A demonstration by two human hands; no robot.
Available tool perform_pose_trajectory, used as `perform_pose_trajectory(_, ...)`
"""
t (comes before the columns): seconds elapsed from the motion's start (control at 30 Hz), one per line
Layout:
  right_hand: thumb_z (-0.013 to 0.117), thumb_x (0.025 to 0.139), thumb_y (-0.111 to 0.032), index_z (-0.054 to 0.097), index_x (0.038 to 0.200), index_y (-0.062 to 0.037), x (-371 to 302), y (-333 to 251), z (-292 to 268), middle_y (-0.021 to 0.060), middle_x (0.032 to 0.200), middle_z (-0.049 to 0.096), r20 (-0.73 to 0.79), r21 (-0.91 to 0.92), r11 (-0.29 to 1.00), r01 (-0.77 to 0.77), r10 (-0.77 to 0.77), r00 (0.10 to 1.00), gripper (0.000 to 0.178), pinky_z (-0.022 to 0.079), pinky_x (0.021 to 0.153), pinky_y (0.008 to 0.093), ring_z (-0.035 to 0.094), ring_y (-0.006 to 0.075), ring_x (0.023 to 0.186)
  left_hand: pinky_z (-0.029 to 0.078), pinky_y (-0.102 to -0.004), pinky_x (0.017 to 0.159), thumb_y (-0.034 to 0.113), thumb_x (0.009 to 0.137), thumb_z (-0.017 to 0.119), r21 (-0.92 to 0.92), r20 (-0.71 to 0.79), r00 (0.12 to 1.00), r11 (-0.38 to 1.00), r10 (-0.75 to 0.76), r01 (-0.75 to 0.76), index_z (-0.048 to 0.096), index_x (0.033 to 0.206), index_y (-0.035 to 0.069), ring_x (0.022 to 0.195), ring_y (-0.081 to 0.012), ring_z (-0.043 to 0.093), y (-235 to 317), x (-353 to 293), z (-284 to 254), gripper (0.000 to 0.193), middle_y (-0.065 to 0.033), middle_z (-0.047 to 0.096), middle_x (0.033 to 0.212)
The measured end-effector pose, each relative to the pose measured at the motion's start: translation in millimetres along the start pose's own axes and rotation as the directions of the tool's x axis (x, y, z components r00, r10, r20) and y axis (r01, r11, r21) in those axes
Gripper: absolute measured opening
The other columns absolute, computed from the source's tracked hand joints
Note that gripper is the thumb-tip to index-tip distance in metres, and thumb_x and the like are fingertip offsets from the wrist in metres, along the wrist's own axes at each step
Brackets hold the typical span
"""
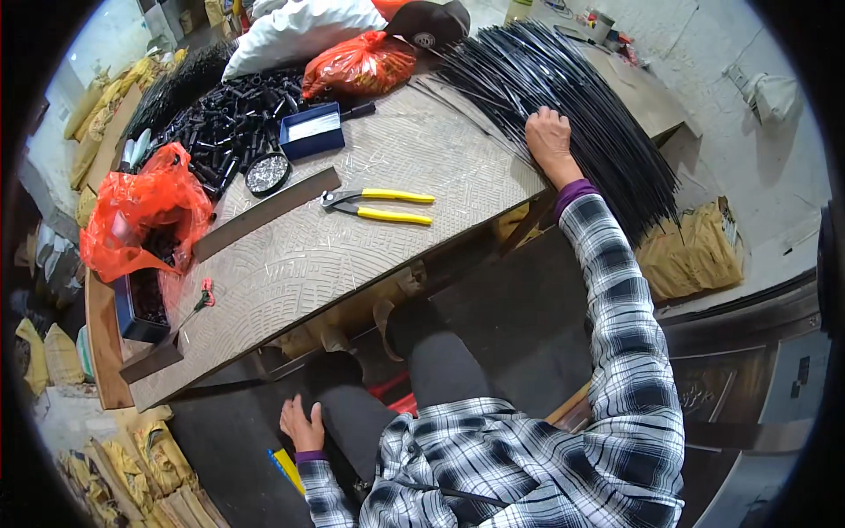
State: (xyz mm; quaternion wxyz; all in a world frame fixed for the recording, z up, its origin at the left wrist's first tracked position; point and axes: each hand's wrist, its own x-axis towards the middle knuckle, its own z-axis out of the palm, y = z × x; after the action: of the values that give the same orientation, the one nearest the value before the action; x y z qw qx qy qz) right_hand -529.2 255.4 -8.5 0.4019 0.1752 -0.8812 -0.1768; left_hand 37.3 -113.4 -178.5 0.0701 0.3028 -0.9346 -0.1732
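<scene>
The right hand [548,135] rests, fingers curled together, at the near edge of a broad bundle of thin, glossy black rods [588,119]; I cannot tell whether any rod is clamped. On a clock face centred there, the bundle's bulk lies toward two o'clock, its long axis running roughly from half past ten to half past four. The left hand [304,427], empty, fingers apart, lies farther off, past seven o'clock.
</scene>
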Motion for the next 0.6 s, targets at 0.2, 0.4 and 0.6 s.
perform_pose_trajectory(0.2, 0.054, 0.071, -0.015, 0.064, 0.072, -0.0074, 3, -2, -18, 0.0114, 0.08, 0.062, 0.223, 0.178, 0.984, 0.004, -0.044, 0.974, 0.013, 0.045, 0.067, 0.0393, 0.061, 0.0267, 0.077, 0.027, -0.0439, 0.097, 0.027, 0.081, 0.058, -0.077, 0.039, 0.996, 0.994, 0.08, -0.077, 0.053, 0.113, 0.003, 0.109, -0.0331, 0.044, 22, 7, -9, 0.04, -0.0178, 0.051, 0.112)
perform_pose_trajectory(0.4, 0.055, 0.075, -0.031, 0.062, 0.084, -0.0065, 21, 9, -52, 0.0148, 0.086, 0.062, 0.51, 0.382, 0.861, -0.337, 0.108, 0.853, 0.027, 0.045, 0.071, 0.0443, 0.059, 0.0325, 0.085, 0.031, -0.0414, 0.094, 0.023, 0.081, 0.059, -0.23, -0.001, 0.994, 0.968, 0.105, -0.102, 0.058, 0.105, 0.006, 0.104, -0.0295, 0.049, 42, 3, -17, 0.03, -0.0134, 0.055, 0.107)
perform_pose_trajectory(0.6, 0.051, 0.083, -0.033, 0.056, 0.088, -0.0031, 26, 5, -84, 0.0184, 0.092, 0.061, 0.517, 0.403, 0.872, -0.278, 0.033, 0.855, 0.031, 0.044, 0.073, 0.0455, 0.058, 0.0353, 0.088, 0.031, -0.0405, 0.094, 0.023, 0.081, 0.058, -0.247, -0.014, 0.996, 0.965, 0.085, -0.085, 0.058, 0.105, 0.005, 0.102, -0.0289, 0.051, 24, -5, -18, 0.029, -0.0128, 0.057, 0.105)
